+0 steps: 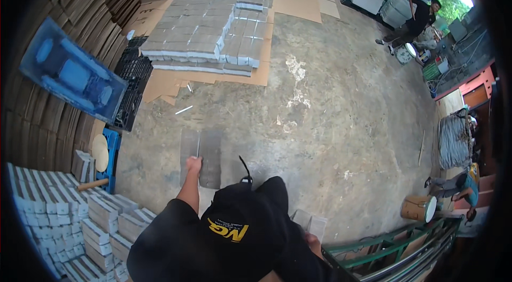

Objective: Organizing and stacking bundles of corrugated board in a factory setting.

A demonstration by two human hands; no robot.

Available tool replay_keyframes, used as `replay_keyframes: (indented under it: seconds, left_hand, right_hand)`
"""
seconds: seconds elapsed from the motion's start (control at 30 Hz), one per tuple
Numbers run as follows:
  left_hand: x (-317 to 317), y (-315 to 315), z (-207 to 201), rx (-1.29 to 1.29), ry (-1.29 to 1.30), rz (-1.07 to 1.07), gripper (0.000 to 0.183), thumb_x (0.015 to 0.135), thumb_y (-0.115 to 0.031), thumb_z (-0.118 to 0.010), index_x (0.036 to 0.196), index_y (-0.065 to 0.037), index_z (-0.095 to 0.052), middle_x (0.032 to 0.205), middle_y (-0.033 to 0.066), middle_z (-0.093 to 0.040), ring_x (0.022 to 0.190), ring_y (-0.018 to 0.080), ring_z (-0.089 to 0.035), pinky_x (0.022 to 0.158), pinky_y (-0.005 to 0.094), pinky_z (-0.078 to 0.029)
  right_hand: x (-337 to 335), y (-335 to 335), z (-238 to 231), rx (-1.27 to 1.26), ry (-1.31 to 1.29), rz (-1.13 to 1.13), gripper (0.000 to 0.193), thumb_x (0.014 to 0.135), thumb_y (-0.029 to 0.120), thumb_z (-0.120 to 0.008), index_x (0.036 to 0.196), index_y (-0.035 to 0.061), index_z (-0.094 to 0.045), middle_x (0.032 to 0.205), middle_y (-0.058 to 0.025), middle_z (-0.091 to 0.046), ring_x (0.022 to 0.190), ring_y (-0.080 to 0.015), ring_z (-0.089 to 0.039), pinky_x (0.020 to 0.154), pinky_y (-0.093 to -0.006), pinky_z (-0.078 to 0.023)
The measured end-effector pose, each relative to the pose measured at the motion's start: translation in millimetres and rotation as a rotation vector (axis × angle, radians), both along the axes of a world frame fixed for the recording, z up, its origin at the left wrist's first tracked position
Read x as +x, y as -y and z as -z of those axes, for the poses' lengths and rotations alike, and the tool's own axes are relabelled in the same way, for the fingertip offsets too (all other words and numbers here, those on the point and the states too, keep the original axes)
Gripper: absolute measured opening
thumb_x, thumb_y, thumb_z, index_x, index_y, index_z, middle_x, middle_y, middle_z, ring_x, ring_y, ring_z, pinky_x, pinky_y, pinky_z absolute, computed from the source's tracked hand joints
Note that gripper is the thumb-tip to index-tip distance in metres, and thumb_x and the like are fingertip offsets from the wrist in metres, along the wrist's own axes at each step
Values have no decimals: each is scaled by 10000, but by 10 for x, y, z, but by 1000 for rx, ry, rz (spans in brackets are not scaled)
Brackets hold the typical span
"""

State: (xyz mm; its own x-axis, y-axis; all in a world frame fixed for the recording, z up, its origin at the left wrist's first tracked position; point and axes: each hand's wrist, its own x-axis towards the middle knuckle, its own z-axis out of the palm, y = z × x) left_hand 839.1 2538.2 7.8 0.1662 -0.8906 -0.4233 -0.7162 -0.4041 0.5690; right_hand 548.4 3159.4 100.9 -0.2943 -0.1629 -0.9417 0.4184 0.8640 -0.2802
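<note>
My left hand (194, 163) is closed at the white strap line running along the middle of a flat, grey-brown strapped bundle (211, 159), which hangs low in front of me. Low on my right side, my right hand (313, 243) is curled at the near edge of a paler, whitish-grey strapped bundle (310, 221); its fingers are partly hidden. My dark cap and clothing cover the area between the two hands.
Strapped bundles (186, 26) lie stacked on cardboard ahead; more bundles (42, 196) are piled lower left. A blue plastic tray (74, 71) leans at the left. A green metal frame (394, 247) stands lower right. Two people (409, 23) are at the right side.
</note>
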Motion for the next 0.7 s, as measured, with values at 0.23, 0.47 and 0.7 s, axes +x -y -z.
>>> replay_keyframes:
  seconds: [0.23, 0.47, 0.7]
  left_hand:
    - [-2044, 1421, -69, -43, -29, -7, 238, 673, -245, -732, 683, -39, -615, 703, 161, -649, 681, 271, -621, 708, 415, -501]
    - [-4083, 1504, 255, 136, 60, 59, 306, 669, -298, -721, 747, -8, -662, 754, 191, -663, 757, 304, -662, 745, 430, -514]
    - [-5358, 1831, 428, 613, 313, 201, 412, 692, -360, -643, 774, 42, -666, 669, 170, -667, 617, 258, -680, 632, 347, -548]
  right_hand:
    - [-1975, 917, -186, -368, -745, -584, 287, 933, 327, -497, 841, 74, -597, 615, -89, -559, 526, -236, -587, 486, -363, -447]
    - [-5083, 1789, 1508, -390, 183, 327, 366, 930, 387, -508, 906, 44, -632, 650, -99, -603, 528, -235, -590, 503, -399, -495]
    - [-7694, 4259, 1023, -266, -410, 199, 239, 869, 197, -632, 685, 90, -523, 526, 0, -463, 424, -120, -454, 373, -292, -362]
